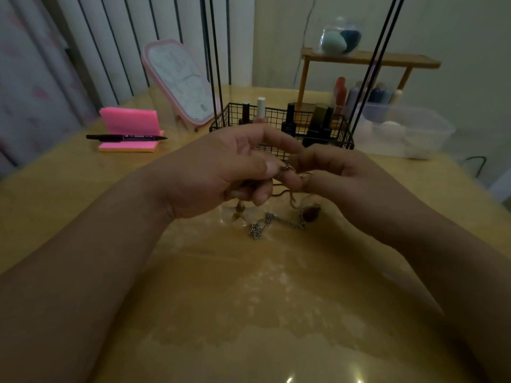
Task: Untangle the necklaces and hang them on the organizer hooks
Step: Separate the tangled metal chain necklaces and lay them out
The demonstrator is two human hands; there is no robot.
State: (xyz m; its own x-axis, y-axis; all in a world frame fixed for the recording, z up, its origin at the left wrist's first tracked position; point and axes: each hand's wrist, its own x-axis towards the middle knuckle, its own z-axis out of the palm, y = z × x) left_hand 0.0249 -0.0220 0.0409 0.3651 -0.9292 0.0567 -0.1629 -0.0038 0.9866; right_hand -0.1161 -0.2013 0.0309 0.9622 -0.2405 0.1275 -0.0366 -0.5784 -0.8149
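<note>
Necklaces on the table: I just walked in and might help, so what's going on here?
A person is picking at tangled necklaces with both hands. The left hand and right hand pinch the knot just above the table, while a silver chain and a dark pendant trail onto it. The tangle is not yet undone.

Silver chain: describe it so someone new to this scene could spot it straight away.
On the yellow table, look nearer than the black wire basket, just below the left hand and right hand. The silver chain lies bunched on the tabletop, the only shiny metal links beside brown cord.
</note>
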